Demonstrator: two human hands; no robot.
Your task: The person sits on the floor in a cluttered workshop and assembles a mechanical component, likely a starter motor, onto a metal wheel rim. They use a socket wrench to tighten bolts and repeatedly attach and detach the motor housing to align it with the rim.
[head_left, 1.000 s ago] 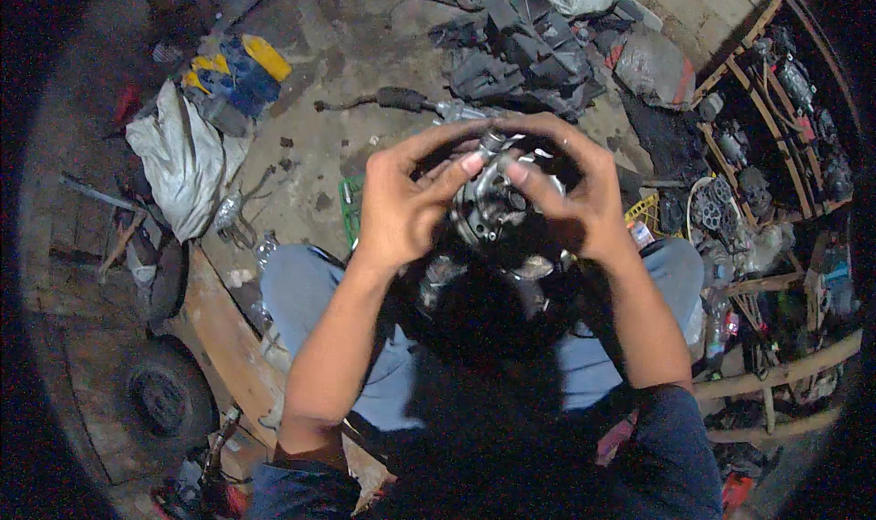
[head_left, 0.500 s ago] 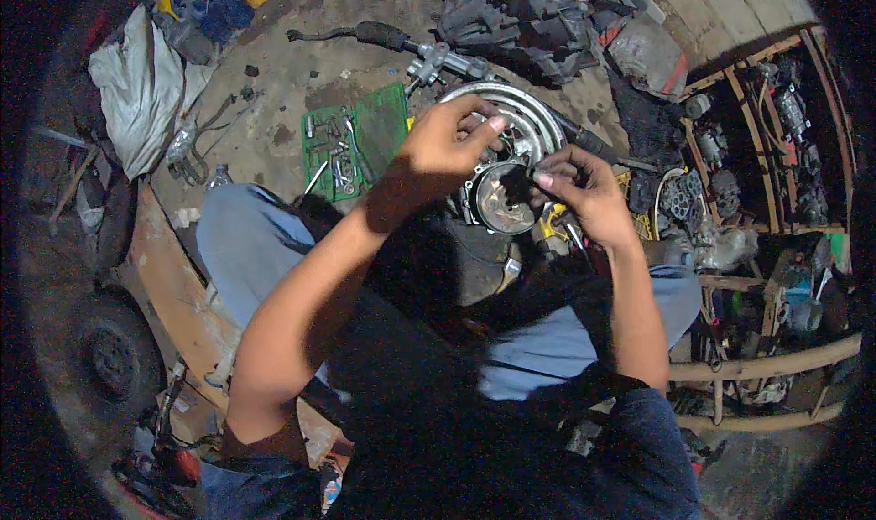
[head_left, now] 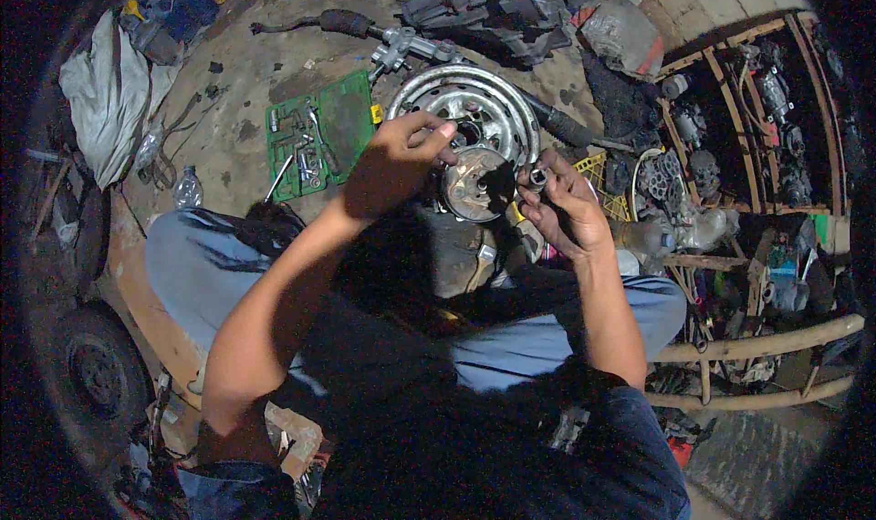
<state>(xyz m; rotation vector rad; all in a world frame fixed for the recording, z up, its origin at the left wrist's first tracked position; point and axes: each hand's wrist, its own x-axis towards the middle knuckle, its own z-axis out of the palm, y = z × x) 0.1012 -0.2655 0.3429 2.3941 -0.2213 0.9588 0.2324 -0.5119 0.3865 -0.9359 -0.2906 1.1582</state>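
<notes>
Both hands are raised over a round metal part with a flat brownish face [head_left: 474, 187], on which their shadow falls. My right hand [head_left: 570, 205] holds a small shiny metal socket [head_left: 538, 178] between thumb and fingers, at the right edge of that part. My left hand [head_left: 406, 150] is closed above the part's left side, thumb against the bent fingers. What it pinches, if anything, is too small to make out. Behind the part lies a silver wheel rim [head_left: 506, 105]. A brush with a light handle [head_left: 481, 263] lies below the part, near my lap.
To the left an opened green tool case [head_left: 342, 123] holds several sockets and a ratchet. A plastic bottle [head_left: 188, 190] stands near my left knee. A steering rack [head_left: 401, 46] lies beyond the rim. Wooden shelving with metal parts [head_left: 730, 109] stands at right; a tyre [head_left: 100, 365] is at far left.
The whole view has shifted, with the scene sliding left. My right hand has turned and its fingers have spread somewhat, so the socket now shows. My left hand stays closed above the part.
</notes>
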